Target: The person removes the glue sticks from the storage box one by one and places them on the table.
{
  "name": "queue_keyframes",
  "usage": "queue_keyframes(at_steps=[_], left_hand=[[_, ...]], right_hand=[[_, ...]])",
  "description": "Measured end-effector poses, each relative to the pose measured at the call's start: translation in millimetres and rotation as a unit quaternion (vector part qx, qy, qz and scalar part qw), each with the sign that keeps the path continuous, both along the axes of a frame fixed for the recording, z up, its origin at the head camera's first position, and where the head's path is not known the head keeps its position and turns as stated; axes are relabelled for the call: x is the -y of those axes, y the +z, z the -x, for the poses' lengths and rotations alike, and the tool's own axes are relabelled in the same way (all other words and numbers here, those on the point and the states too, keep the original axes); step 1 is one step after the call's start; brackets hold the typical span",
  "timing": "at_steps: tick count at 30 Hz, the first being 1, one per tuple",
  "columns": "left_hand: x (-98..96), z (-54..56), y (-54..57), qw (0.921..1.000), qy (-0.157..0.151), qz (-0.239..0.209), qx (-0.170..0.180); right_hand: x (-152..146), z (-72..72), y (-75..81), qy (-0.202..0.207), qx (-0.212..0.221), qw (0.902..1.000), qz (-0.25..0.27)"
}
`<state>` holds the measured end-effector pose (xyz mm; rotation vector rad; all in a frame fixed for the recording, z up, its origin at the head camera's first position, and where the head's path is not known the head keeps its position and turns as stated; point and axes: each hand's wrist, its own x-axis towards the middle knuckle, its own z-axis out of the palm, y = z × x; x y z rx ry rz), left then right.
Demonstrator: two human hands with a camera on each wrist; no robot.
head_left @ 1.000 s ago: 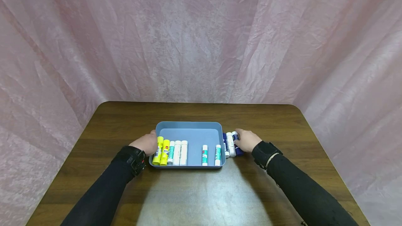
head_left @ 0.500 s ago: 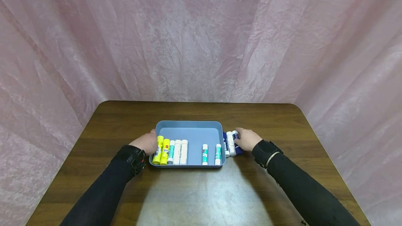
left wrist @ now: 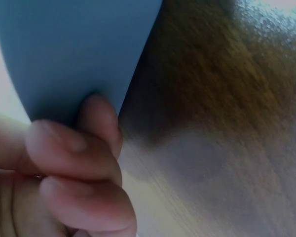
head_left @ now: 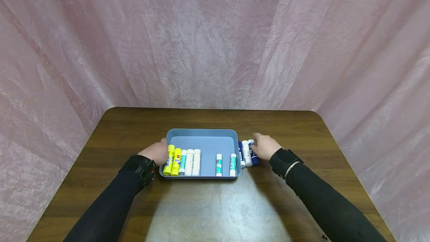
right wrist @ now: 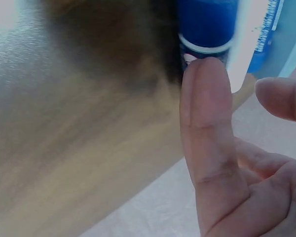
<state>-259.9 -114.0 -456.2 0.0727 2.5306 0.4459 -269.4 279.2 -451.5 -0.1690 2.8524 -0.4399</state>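
The blue tray [head_left: 208, 160] lies on the table. My left hand [head_left: 155, 154] grips its left wall, fingers curled against the outside in the left wrist view. Inside, along the front, lie two yellow glue sticks [head_left: 176, 162], a teal-and-white one [head_left: 183, 162] and two white ones [head_left: 196, 163]. Two more teal-and-white glue sticks [head_left: 219, 165] lie apart on the right. Outside the right wall, three glue sticks stand side by side: blue-and-white [head_left: 240, 155], white [head_left: 246, 154], dark blue [head_left: 254, 157]. The right hand's [head_left: 266, 147] thumb touches the dark blue one [right wrist: 207, 22]; its other fingers are spread away.
The brown wooden table [head_left: 208, 118] has rounded far corners. Behind it hangs a pink curtain [head_left: 215, 47]. Glare [head_left: 215, 208] lies on the table in front of the tray.
My right hand's fingers have loosened from the dark blue glue stick and spread away from it. The left hand and the tray stay in place.
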Motion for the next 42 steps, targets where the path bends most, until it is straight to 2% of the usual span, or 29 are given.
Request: queue_keyframes(at_steps=[8,15,18,24,34,42], left_hand=[[-0.3,1.6,-2.2,1.0,-0.002,0.003,-0.002],[-1.0,0.7,-0.1,1.0,-0.004,0.006,-0.004],[-2.1,-1.5,1.0,1.0,0.0,0.005,-0.004],[-2.9,-3.7,0.3,1.0,0.008,0.002,0.0],[-1.7,-2.5,-1.9,1.0,0.008,0.001,-0.001],[-1.3,-0.7,-6.1,0.9998,0.02,-0.004,0.008]], right_hand=[[15,-5.0,18.2,0.018,-0.026,0.9993,0.018],[37,-13.4,24.0,0.049,-0.028,0.9977,0.039],[47,-17.7,23.8,0.068,-0.043,0.996,0.038],[65,-25.3,20.5,0.083,-0.035,0.9949,0.046],[79,-36.5,15.3,0.101,-0.02,0.9947,0.002],[84,-38.1,8.0,0.123,-0.027,0.9913,-0.038]])
